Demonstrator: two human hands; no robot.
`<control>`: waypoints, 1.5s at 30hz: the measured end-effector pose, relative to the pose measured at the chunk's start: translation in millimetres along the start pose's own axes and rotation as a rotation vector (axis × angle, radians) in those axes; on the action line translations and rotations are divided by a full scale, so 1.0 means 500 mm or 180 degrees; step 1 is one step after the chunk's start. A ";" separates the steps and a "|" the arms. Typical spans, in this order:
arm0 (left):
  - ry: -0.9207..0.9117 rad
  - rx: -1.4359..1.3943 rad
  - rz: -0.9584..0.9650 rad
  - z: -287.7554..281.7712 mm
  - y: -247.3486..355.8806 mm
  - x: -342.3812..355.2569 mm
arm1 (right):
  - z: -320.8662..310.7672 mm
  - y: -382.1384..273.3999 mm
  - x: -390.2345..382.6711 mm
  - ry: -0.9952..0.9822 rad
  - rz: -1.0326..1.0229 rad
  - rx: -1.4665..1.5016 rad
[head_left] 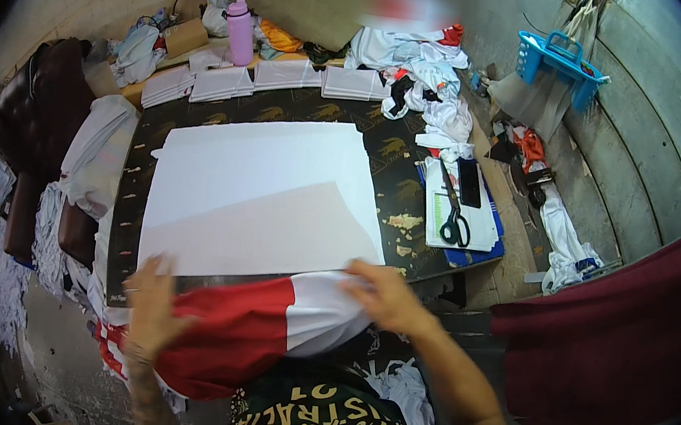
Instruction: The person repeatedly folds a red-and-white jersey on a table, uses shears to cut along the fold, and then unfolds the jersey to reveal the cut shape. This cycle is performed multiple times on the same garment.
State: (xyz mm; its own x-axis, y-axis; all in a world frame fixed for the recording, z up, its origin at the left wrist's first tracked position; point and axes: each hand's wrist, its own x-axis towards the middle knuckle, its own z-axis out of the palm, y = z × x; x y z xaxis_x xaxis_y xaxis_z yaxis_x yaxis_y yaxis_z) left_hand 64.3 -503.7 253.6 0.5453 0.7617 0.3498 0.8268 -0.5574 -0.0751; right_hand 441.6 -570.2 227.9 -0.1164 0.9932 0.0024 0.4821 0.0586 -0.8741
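A red and white cloth [241, 328] hangs along the near edge of the table, its red part on the left and its white part on the right. My right hand [388, 296] is closed on the upper edge of the white part. Over the cloth's left end is my left hand [153, 308], blurred by motion, its fingers stretched and its thumb apart. Just beyond both hands lies a large white sheet [253, 159], with a greyish sheet [270, 234] slanting across its near half.
Folded white stacks [288, 75] line the table's [413, 179] far edge, with a pink bottle [240, 33] behind them. Black-handled scissors [454, 218] and a phone [470, 183] lie on papers at the right. A blue basket [561, 65] hangs on the wall. Maroon cloth [605, 338] drapes at right.
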 end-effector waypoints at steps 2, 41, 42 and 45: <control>-0.1093 -0.1717 -0.0254 0.039 0.113 0.009 | 0.066 -0.037 0.031 0.0096 -0.1021 0.0025; 0.0321 -0.0140 -0.1888 0.568 -0.716 0.483 | -0.252 0.344 0.786 0.2255 0.0212 -0.2340; 0.0071 -0.0238 -0.1877 0.596 -0.710 0.496 | -0.242 0.379 0.795 0.2080 0.0379 -0.2320; -0.0575 0.0003 -0.1797 0.658 -0.693 0.521 | -0.209 0.459 0.801 0.1806 0.0849 -0.2365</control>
State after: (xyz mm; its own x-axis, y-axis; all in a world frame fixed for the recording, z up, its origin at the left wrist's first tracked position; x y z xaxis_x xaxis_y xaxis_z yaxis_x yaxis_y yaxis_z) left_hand -34.8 -3.6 63.4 0.0356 0.9846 0.1714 0.9959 -0.0492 0.0756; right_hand 596.2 -148.6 78.9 0.4183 0.8725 0.2525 0.8799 -0.3203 -0.3510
